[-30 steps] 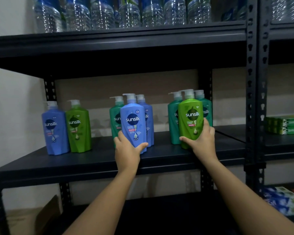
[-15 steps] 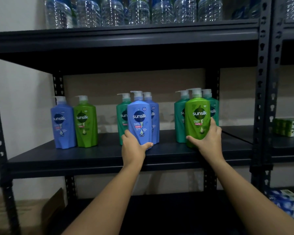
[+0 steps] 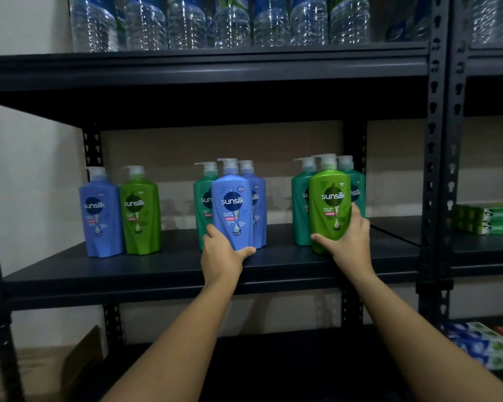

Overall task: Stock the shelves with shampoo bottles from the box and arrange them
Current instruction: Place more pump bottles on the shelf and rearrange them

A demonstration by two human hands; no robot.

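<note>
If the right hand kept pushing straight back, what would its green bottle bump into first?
Probably the teal bottles right behind the green bottle that the right hand holds, though the depth is hard to judge.

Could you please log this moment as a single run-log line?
left hand: grips blue bottle | right hand: grips light green bottle | both bottles upright on shelf

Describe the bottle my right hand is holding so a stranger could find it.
On the dark middle shelf, find the rightmost cluster of pump bottles. The right hand grips the light green bottle in front; the two teal bottles behind it are darker.
</note>
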